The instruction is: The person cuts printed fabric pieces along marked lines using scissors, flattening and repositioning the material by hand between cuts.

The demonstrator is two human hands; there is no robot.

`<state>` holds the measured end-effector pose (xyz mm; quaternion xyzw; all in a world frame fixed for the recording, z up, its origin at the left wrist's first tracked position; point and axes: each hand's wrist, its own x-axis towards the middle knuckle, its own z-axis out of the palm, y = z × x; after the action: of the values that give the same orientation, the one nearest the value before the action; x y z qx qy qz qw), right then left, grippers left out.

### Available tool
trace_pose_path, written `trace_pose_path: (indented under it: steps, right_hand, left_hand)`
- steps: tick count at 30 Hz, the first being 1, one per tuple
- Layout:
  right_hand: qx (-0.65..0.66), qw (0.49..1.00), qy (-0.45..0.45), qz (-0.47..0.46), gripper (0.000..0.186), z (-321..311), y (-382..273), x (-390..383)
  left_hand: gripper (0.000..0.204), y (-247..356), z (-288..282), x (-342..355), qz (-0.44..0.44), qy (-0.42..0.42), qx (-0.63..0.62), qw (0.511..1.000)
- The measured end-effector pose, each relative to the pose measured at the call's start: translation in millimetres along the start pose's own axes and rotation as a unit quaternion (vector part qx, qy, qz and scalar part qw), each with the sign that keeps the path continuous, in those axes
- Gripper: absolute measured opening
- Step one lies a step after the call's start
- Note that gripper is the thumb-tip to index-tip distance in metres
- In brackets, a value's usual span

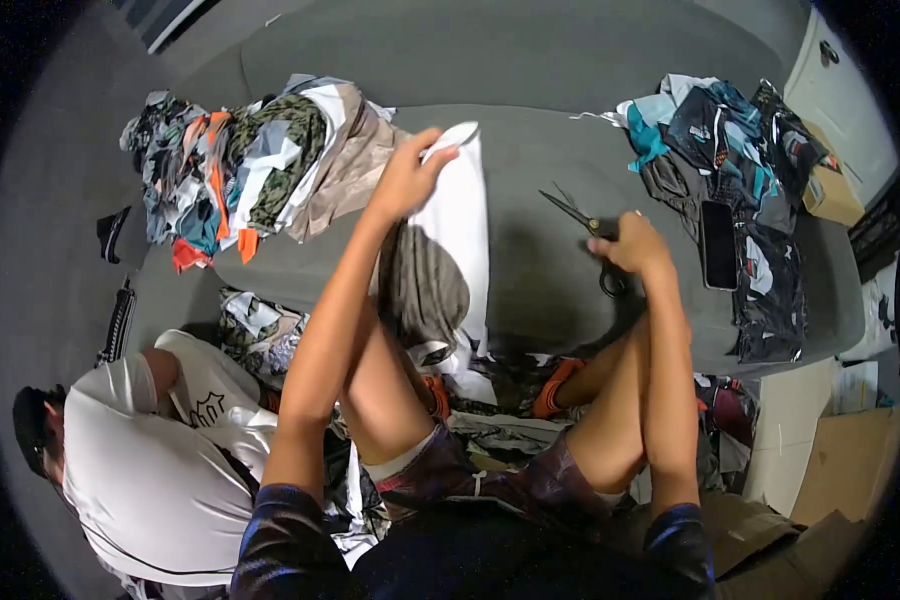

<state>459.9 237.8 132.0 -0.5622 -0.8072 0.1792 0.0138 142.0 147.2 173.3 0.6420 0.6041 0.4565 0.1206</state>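
My left hand (pixel 413 172) is closed on the top edge of a piece of white fabric (pixel 465 200). The fabric hangs down over the front of the grey sofa seat, with a grey-brown section (pixel 425 285) on its lower left. To the right, my right hand (pixel 632 243) is closed around the handle area of a pair of scissors (pixel 576 208). The blades are slightly apart and point up and to the left, while a black finger loop (pixel 612 281) shows below the hand. Part of the handle is hidden by my fingers.
A heap of cloth pieces (pixel 270 160) lies on the sofa (pixel 530 170) at left, another (pixel 725 140) at right. A phone (pixel 718 245) lies beside dark fabric (pixel 770 290). At lower left sits a person in a white shirt (pixel 160 480). Cardboard (pixel 845 465) stands at lower right.
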Motion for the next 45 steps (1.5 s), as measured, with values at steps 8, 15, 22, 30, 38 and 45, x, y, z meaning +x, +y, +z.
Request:
trace_pose_path:
  steps: [8,15,22,30,38,45]
  right_hand:
    - [0.255,0.860,-0.277,-0.345,0.034,43,-98,17]
    - [0.373,0.826,-0.286,-0.311,0.031,125,-86,41]
    - [0.277,0.885,-0.026,-0.373,0.035,160,-144,17]
    - [0.318,0.897,0.050,-0.302,0.041,90,-92,28]
    - [0.513,0.788,0.306,-0.148,0.028,37,-57,39]
    - [0.533,0.751,0.381,-0.078,0.038,21,-7,53]
  left_hand:
    - [0.020,106,-29,73,0.214,0.090,0.062,0.971]
    - [0.022,82,-118,78,0.233,0.077,0.187,0.951]
    - [0.012,105,-98,87,0.138,0.054,0.169,0.975]
    - [0.041,100,-116,78,0.144,-0.108,0.290,0.940]
    - [0.101,44,-53,15,-0.116,-0.434,0.529,0.720]
    - [0.090,-73,-1,-28,-0.178,-0.447,0.404,0.778]
